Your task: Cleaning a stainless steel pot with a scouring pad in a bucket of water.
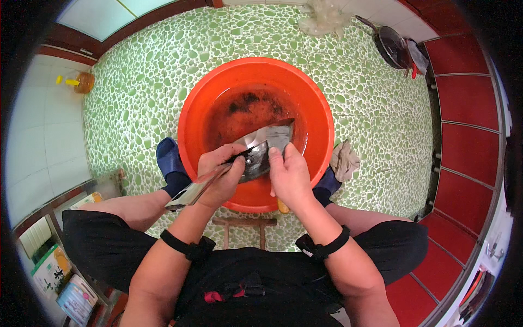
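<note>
My left hand [220, 171] grips a shiny metal piece [188, 193] with a long narrow end towards me and a broad, black-stained part over the basin. A round rivet or screw head shows beside my left thumb. In my right hand [290, 175] is a scraper with a flat, wide grey blade [279, 137], laid against the stained part. A yellow handle end [282, 206] sticks out below that hand. Under both hands stands an orange plastic basin [192, 110], holding shallow water with black residue [249, 100] in it.
A crumpled grey rag [345, 160] lies right of the basin, by my slippered foot. A wooden stool [244, 222] shows before me. A frying pan [392, 47] leans at the far right, near a plastic bag [325, 18]. A yellow-capped bottle [83, 82] stands left; red cabinets [470, 137] line the right.
</note>
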The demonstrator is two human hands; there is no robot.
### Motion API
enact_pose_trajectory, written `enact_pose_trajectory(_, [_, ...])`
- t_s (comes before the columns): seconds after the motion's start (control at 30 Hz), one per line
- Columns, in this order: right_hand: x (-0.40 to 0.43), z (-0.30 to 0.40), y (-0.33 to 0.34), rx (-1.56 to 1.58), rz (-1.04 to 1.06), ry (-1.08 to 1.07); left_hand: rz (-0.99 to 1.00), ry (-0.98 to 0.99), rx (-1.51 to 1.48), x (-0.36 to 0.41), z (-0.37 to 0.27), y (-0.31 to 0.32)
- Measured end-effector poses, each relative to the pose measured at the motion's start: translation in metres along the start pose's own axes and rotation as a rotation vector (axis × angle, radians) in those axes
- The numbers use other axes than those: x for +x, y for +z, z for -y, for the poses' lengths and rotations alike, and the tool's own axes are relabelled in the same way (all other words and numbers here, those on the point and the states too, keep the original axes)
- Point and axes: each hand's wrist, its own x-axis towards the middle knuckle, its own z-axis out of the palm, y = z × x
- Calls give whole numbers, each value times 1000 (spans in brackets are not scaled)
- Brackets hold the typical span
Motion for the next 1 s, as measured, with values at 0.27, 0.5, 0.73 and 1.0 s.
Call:
enact_pose_trajectory(0.27, [11,-5,2,-70,-38,-109,27,-12,17,0,6,4])
enact_pose_trajectory(0.5, [18,-5,-7,-152,-76,-192,-4,-1,26,6,-2,0])
enact_pose_trajectory(0.73, [-2,1,14,-119,-35,-185,-29,-6,-3,6,-1,1])
enact_pose_trajectory(1.0, [1,-6,21,-109,-37,-297,-44,29,-1,7,2,0])
